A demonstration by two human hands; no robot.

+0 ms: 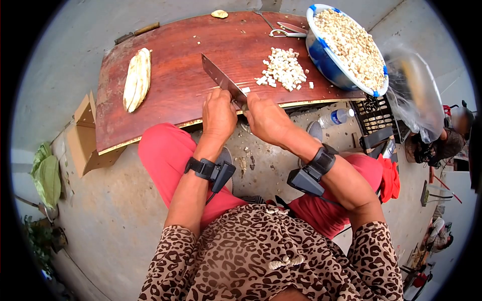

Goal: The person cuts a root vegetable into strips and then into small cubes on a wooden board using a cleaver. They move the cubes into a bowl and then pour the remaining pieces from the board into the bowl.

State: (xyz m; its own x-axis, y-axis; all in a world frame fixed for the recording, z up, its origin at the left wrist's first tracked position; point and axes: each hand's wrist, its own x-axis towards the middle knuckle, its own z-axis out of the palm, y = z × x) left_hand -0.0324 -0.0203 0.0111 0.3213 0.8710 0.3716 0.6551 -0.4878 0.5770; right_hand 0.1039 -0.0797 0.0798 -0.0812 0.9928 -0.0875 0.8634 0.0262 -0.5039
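Note:
My right hand (269,118) is wrapped around the handle of a cleaver (220,78) at the near edge of the red wooden board (175,60). The blade slants away to the upper left. Against the blade's left side, my left hand (219,113) is closed with curled fingers; whatever lies under them is hidden. A small white cut piece (245,90) lies just right of the blade. Farther right is a loose pile of pale diced cubes (285,69). A long, peeled, whitish piece (137,80) rests on the board's left side.
A blue-and-white basin (329,57) heaped with cubes stands at the board's right end. Scissors (290,34) lie beside it. At the back are a wooden-handled tool (145,29) and a pale scrap (219,14). A bottle (335,118) and black crate (374,118) are below.

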